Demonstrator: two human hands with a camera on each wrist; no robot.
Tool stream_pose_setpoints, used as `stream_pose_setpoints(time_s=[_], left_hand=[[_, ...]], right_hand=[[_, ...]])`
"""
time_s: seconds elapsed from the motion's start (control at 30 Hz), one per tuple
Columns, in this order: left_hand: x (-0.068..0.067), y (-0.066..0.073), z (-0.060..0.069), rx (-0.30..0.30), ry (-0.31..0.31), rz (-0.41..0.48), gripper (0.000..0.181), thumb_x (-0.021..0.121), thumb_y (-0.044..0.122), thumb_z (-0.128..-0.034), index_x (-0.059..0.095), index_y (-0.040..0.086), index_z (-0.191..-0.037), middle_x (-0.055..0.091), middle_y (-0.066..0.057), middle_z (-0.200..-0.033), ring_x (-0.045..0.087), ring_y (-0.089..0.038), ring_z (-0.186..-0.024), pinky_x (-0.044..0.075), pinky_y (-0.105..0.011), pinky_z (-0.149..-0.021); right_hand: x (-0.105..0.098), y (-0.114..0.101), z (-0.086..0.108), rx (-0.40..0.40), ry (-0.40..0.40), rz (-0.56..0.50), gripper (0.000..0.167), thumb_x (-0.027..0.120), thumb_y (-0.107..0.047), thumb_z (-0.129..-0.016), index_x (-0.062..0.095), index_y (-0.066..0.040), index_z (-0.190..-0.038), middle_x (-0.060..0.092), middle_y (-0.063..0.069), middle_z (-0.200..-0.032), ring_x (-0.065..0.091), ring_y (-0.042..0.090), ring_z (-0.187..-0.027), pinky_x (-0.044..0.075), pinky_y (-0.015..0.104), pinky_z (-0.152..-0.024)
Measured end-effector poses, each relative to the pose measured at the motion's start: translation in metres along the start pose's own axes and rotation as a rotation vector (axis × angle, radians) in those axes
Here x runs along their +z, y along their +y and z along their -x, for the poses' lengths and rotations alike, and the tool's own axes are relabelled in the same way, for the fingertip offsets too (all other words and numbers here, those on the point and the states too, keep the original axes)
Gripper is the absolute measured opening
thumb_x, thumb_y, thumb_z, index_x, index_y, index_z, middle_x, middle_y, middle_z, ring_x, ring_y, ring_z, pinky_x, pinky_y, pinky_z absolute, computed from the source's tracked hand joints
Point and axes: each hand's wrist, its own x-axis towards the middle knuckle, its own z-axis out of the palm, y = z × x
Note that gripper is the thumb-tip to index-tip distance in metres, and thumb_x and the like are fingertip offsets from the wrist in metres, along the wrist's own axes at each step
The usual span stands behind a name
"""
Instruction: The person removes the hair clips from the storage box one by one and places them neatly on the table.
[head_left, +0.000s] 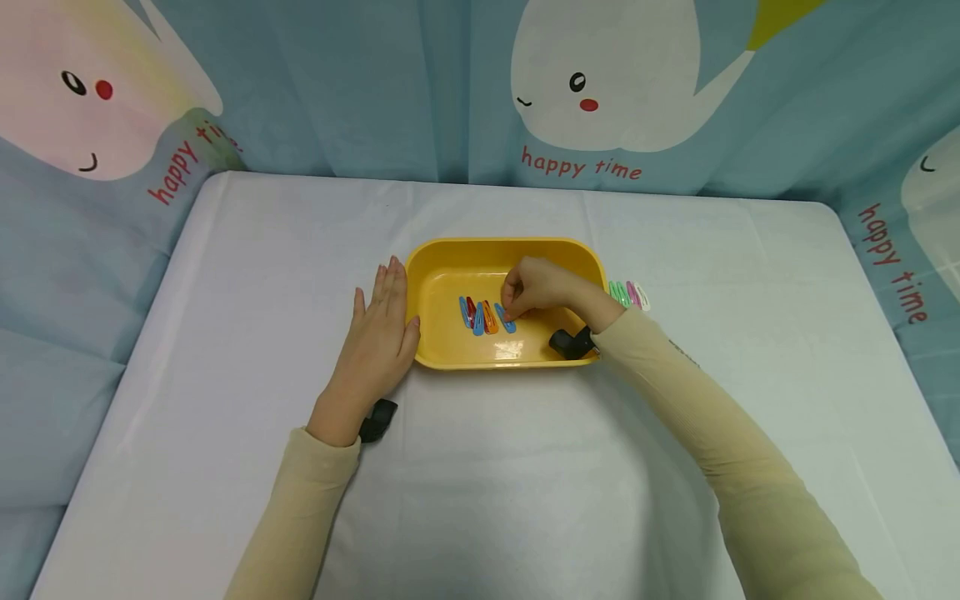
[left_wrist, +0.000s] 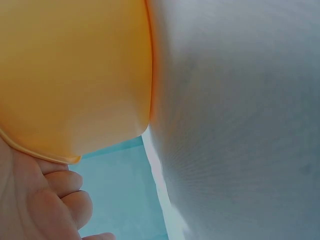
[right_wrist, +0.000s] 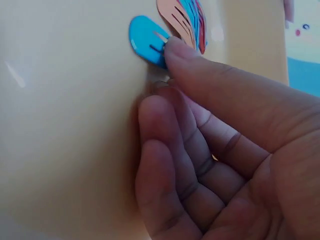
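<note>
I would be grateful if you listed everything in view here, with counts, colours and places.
tray: one, yellow, on the table
clip in hand: one, blue, at the right fingertips over the tray floor
row of clips: at least four, overlapping; blue, red, orange; in the tray
outer clips: at least four; green, pink, white; just right of the tray
table: one, white
printed fabric: blue, around the table
wrist devices: two, black, at the wrists
sleeves: two, beige
left hand: one, against the tray's left end
right hand: one, pinching the blue clip
</note>
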Motion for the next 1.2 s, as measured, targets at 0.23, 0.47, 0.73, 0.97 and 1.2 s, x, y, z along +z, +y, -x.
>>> stream_pose_setpoints(time_s=[0.23,0.47,0.73,0.97,1.2], left_hand=[[0.0005,-0.0009,-0.0004,0.005,0.005,-0.006,0.064,0.035,0.022,-0.0995,0.003,-0.005,-0.149,0.004,-0.016,-0.156,0.005,-0.031,-0.143,0.004,-0.056,-0.111],[-0.0006,-0.001,0.0002,0.006,0.003,-0.004,0.064,0.035,0.022,-0.0996,0.003,-0.005,-0.149,0.004,-0.016,-0.156,0.006,-0.032,-0.143,0.004,-0.056,-0.111],[-0.0001,-0.0009,-0.0004,0.018,0.01,0.011,0.064,0.034,0.022,-0.0997,0.002,-0.005,-0.149,0.004,-0.017,-0.156,0.006,-0.032,-0.143,0.003,-0.056,-0.111],[0.0,-0.0011,-0.0008,0.018,0.003,0.009,0.064,0.033,0.022,-0.0999,0.002,-0.005,-0.149,0.003,-0.016,-0.156,0.005,-0.033,-0.143,0.001,-0.055,-0.111],[0.0004,-0.0017,-0.0006,0.013,-0.002,0.008,0.064,0.033,0.022,-0.1,0.001,-0.004,-0.149,0.002,-0.015,-0.156,0.005,-0.032,-0.143,0.001,-0.054,-0.112]], right_hand=[[-0.0007,0.0006,-0.0002,0.041,0.012,-0.007,0.009,0.075,-0.006,-0.078,0.068,-0.001,-0.078,0.062,0.003,-0.069,0.051,0.013,-0.061,0.043,0.022,-0.058],[-0.0004,-0.0017,0.0003,0.085,0.025,-0.045,0.009,0.076,-0.005,-0.077,0.069,0.0,-0.079,0.064,0.004,-0.069,0.053,0.014,-0.061,0.045,0.022,-0.059],[-0.0012,-0.0052,0.0057,0.073,0.005,-0.099,0.007,0.073,0.001,-0.076,0.069,0.004,-0.08,0.062,0.003,-0.067,0.051,0.013,-0.061,0.043,0.022,-0.059],[-0.0021,-0.0026,0.0056,0.067,-0.018,-0.131,0.005,0.071,0.004,-0.075,0.068,0.003,-0.078,0.062,0.002,-0.066,0.051,0.013,-0.06,0.043,0.022,-0.059],[-0.0028,-0.0009,0.0063,0.059,-0.027,-0.132,0.005,0.071,0.004,-0.074,0.069,0.002,-0.077,0.062,0.002,-0.066,0.05,0.014,-0.06,0.043,0.022,-0.059]])
